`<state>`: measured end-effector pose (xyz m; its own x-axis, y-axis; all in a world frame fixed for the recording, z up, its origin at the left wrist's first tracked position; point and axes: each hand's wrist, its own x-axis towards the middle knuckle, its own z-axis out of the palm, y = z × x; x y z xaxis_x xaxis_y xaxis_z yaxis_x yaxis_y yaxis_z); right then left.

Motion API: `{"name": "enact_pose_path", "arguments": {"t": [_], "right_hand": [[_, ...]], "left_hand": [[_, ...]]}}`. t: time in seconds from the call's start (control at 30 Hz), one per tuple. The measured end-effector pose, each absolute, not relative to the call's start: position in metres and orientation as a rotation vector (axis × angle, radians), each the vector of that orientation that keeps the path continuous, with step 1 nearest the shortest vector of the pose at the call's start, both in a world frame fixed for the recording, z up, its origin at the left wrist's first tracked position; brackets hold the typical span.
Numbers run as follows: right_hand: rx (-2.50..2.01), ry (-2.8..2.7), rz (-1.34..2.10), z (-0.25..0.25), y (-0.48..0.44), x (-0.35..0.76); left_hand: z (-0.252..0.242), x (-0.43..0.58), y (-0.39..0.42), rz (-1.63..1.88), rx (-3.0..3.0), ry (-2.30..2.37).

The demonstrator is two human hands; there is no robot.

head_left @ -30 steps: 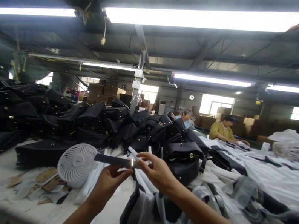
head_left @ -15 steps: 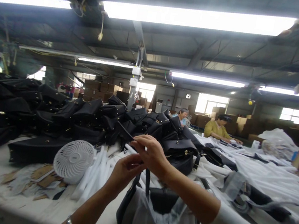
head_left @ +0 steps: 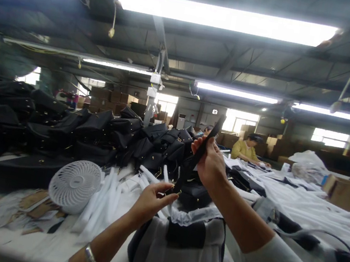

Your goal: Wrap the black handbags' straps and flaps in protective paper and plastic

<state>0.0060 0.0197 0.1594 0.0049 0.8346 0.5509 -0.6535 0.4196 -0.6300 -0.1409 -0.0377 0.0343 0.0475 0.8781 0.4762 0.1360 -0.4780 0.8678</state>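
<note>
From where I stand, the two hands have just drawn apart. Half a second ago they were bunched together over the strap [head_left: 194,161]; now the right hand [head_left: 212,164] has risen to 2 o'clock of the left hand [head_left: 150,200], and the strap runs between them, its free tip leaning toward 1 o'clock. A second ago it lay nearly level, pointing to 9 o'clock.

The left hand pinches the low end between thumb and forefinger, right at a small gold fitting [head_left: 179,192]. The right hand is closed round the upper part, the tip jutting out above its fingers. As I read it, the change leaves the strap steadied at two places and spread lengthwise, so both its run and its fitting are within the fingers' control. Whether it is pulled tight, or joined to anything below, I can't tell.

At 4 o'clock of the left hand, the wrapped bag [head_left: 188,251] sits on the bench [head_left: 17,250], touched by neither palm as far as I can see. The fan [head_left: 77,184] stands at 9 o'clock, white tubes [head_left: 100,208] just beside it. A pile of black bags [head_left: 102,125] fills 10 to 12 o'clock, and a worker in yellow [head_left: 246,151] sits well beyond at 2 o'clock.
</note>
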Motion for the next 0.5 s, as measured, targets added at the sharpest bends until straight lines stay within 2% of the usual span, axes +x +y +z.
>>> {"name": "enact_pose_path", "arguments": {"t": [0.27,0.5], "right_hand": [[-0.741,-1.578,1.369,0.113,0.010,0.043],[-0.665,-1.580,1.275,0.110,0.005,0.048]], "left_hand": [[0.029,-0.139,-0.033,1.500,1.757,1.079],[0.025,-0.135,-0.028,1.475,1.841,1.149]]}}
